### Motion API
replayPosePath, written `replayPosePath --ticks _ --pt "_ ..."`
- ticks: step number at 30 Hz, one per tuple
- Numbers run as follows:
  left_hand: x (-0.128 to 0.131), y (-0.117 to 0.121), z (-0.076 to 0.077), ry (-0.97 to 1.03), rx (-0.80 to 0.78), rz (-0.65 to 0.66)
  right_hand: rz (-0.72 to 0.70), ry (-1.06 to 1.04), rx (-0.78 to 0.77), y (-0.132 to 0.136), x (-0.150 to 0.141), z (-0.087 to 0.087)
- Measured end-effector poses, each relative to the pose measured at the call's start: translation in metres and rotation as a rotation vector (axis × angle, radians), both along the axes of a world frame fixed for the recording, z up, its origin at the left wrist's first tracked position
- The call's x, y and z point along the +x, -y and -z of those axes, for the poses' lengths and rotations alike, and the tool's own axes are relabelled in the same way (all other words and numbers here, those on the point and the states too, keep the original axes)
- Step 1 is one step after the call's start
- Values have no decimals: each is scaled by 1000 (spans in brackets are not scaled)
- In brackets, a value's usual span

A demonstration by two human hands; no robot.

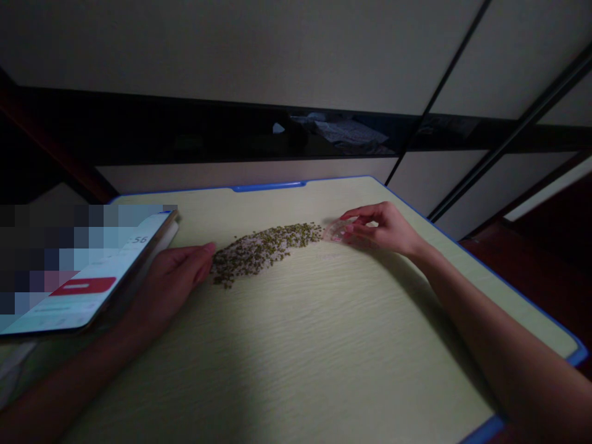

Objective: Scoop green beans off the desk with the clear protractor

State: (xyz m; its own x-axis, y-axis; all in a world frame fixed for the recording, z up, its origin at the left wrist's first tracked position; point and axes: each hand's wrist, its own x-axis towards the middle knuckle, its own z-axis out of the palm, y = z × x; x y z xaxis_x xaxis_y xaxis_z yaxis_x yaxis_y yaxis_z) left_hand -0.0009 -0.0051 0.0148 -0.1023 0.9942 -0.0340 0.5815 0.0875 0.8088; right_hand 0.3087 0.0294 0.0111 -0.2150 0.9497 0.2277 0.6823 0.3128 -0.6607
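Note:
A long, narrow spread of small green beans [266,246], mixed with paler grains, lies across the middle of the table. At its left end rests my left hand [178,271], fingers curled and pressed together beside the nearest beans. Whether anything is inside those fingers is hidden. Beyond the right end of the spread, my right hand [377,228] pinches a clear plastic piece [337,232] between thumb and fingers. This piece looks thin with a rounded edge and sits low at the tabletop, close to the last beans; its exact kind is unclear.
The pale wood-grain table [296,345] has a blue edge, with a blue strip [269,185] at the back. A lit tablet or phone [106,271] is propped at the left, near my left forearm. Behind the table stands a cabinet [231,55] with light panels.

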Motion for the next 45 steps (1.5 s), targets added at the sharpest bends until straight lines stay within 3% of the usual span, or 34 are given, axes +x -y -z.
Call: replayPosePath --ticks 13,26,45 --pt "2 0 -2 -37 19 21 -43 7 88 0 -3 2" --pt "5 5 -9 -51 3 -12 -86 -32 25 4 -5 -2" --pt "-1 0 0 -12 20 24 -26 32 119 0 -8 4"
